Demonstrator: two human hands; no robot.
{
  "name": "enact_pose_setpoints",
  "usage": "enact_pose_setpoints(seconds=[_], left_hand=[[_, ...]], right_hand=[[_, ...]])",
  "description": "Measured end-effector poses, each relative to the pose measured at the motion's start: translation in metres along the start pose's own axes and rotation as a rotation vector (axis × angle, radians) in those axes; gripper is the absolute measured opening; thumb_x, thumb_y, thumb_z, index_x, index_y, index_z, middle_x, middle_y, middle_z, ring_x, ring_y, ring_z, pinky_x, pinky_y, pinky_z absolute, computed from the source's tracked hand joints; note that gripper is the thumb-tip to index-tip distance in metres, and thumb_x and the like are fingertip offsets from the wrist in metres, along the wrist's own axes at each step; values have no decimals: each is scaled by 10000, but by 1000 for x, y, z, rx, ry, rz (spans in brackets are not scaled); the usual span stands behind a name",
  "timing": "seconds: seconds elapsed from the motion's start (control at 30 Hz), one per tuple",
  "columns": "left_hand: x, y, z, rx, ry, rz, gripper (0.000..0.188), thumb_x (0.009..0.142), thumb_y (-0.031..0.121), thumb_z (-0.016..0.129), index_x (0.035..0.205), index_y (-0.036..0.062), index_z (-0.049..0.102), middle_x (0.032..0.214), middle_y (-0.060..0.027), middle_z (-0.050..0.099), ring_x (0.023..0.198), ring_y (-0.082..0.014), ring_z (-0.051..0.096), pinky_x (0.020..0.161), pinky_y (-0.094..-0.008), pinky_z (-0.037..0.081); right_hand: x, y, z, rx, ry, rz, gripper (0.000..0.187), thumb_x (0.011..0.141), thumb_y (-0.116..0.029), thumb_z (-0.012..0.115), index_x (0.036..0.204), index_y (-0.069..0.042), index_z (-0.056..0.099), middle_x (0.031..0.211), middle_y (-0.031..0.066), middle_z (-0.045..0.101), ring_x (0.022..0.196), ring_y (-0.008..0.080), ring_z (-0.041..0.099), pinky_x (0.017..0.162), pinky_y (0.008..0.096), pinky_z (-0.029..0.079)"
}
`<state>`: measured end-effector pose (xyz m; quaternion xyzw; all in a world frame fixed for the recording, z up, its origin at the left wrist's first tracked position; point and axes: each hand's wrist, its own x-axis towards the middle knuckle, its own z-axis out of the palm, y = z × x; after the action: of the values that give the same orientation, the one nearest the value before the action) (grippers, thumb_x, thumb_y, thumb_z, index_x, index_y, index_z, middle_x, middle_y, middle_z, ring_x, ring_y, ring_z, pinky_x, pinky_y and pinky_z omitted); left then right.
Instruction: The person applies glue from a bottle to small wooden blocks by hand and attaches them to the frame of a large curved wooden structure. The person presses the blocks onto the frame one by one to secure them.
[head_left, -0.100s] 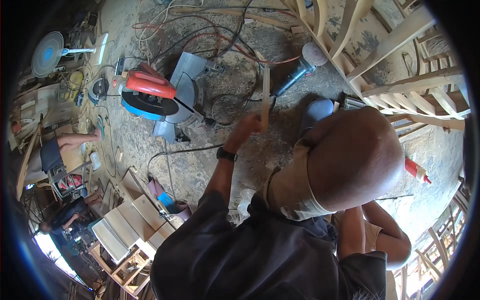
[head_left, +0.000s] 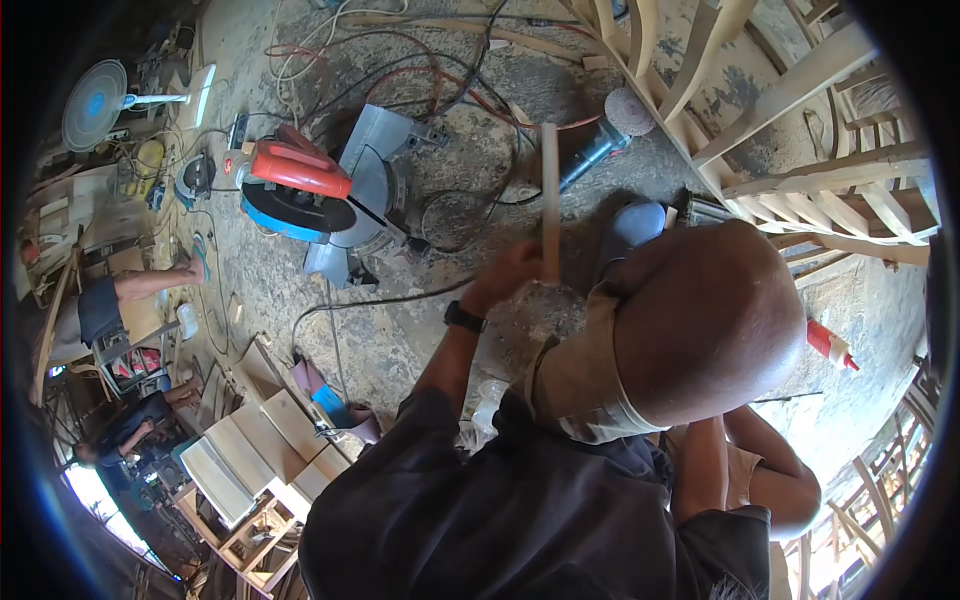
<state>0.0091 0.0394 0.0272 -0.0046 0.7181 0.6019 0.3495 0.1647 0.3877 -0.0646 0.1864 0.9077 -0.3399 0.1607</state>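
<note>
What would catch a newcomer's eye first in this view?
Probably the red-and-blue saw on the worn floor, left of the centre toward the top. Next might come the pale wooden strip in the person's left hand, near the middle, and the large bare knee to its right. The curved wooden framework also stands out at the upper right.

Miter saw (head_left: 302, 168) on floor (head_left: 390, 350), left of wooden strip (head_left: 551, 205) in left grip (head_left: 512, 272). Disc sander (head_left: 595, 155) on floor, right of strip's far end. Cords (head_left: 436, 78) on floor, beyond saw and strip. Pedestal fan (head_left: 95, 105), far left. Boards (head_left: 245, 455), near left. Slatted wooden frame (head_left: 800, 175), far right, past sander. Bottle (head_left: 828, 343), right of knee (head_left: 720, 310).
</note>
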Motion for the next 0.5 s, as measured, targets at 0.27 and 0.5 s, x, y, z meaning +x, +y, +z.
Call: enact_pose_setpoints(seconds=[0.27, 0.5], left_hand=[[7, -11, 7, 275, 11, 29, 293, 850, 261, 582, 985, 11, 650, 836, -185, 644, 760, -308, 643, 720, -405, 494], [45, 40, 7, 932, -88, 629, 251, 850, 264, 588, 856, 22, 655, 777, -174, 647, 698, -386, 608, 671, -475, 479]], right_hand=[[41, -22, -5, -58, -17, -98, 120, 781, -100, 580, 894, -72, 609, 860, 120, 653, 829, 286, 657, 744, 410, 530], [69, -47, 4, -103, -72, -296, 141, 789, -95, 580, 927, -76, 602, 884, 128, 650, 843, 294, 654, 758, 414, 526]])
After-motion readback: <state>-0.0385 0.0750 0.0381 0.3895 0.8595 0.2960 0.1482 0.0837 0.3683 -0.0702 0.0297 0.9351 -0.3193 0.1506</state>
